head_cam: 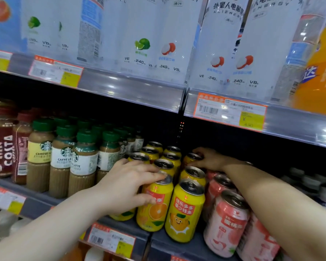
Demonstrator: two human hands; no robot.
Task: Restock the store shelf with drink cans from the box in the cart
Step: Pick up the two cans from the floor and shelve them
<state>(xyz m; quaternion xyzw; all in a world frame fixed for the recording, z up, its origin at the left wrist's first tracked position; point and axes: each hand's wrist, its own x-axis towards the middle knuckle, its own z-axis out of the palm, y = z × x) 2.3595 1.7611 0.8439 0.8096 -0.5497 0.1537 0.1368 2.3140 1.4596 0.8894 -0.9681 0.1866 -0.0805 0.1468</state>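
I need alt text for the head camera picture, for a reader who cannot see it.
Two bare hands work among yellow orange-drink cans on a store shelf: the left hand grips a front can, and the right hand touches a can farther back. Pink cans stand to the right, coffee bottles to the left.

Left hand (128, 185) grips front yellow can (154, 206); right hand (209, 159) on rear yellow can (191, 159).

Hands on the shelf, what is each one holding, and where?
Left hand grips a front yellow can around its top and upper side. Right hand grips a yellow can further back at its top.
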